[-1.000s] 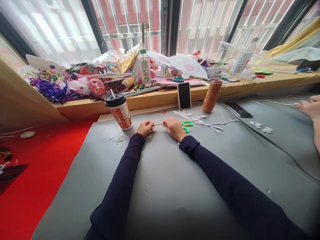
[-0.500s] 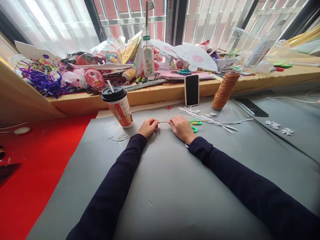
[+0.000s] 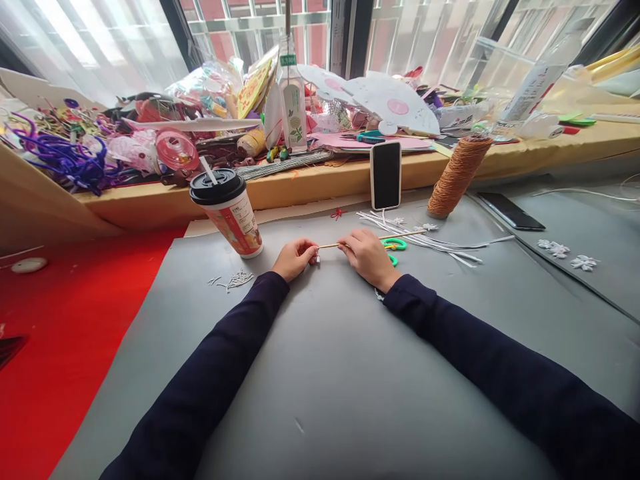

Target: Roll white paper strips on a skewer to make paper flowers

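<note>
My right hand (image 3: pixel 371 259) is closed round a thin wooden stick (image 3: pixel 328 246), whose far end points right over the scissors. The stick's near tip meets the fingers of my left hand (image 3: pixel 296 259), which pinch a small piece of white cord (image 3: pixel 318 259); a short bit hangs below the fingertips. Just beyond my right hand lie green-handled scissors (image 3: pixel 395 245), partly covered by it. White cord strips (image 3: pixel 435 243) are spread to the right of the scissors. Short white cord snippets (image 3: pixel 234 281) are scattered left of my left hand.
A paper cup (image 3: pixel 233 223) with a straw stands at the left. Behind are an upright phone (image 3: pixel 385 177) and a brown cord spool (image 3: pixel 457 177). Another phone (image 3: pixel 511 211) and white knotted flowers (image 3: pixel 554 249) lie at right. The window ledge (image 3: pixel 320 183) is heaped with craft materials.
The stick has tilted, its right end now higher. The white piece at my left fingertips hangs slightly lower. Both hands stay nearly in place, while the view has shifted slightly.
</note>
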A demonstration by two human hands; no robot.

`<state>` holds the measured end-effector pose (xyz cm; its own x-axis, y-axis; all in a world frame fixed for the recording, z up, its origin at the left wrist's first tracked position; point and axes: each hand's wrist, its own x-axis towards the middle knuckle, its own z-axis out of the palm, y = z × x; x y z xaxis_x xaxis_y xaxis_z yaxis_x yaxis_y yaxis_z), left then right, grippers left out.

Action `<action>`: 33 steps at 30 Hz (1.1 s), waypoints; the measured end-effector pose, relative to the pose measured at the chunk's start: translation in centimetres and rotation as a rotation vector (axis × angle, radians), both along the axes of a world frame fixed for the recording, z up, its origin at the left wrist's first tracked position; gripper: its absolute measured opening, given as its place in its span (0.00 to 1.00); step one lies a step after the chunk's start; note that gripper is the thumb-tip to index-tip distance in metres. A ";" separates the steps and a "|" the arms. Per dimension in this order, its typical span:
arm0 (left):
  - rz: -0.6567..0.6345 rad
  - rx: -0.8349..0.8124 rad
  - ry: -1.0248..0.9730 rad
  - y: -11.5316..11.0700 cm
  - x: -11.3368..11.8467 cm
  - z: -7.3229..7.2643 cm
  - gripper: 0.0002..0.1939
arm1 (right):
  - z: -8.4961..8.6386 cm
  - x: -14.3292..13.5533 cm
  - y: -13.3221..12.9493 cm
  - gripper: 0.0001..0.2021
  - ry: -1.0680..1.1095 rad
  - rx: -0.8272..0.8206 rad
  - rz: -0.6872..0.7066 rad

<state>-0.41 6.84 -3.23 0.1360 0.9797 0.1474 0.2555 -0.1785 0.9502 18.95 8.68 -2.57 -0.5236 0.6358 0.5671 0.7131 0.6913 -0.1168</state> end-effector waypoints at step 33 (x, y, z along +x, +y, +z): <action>0.029 -0.093 0.115 -0.6 -0.1 1.8 0.18 | 0.7 -0.1 0.3 0.12 0.028 -0.047 0.035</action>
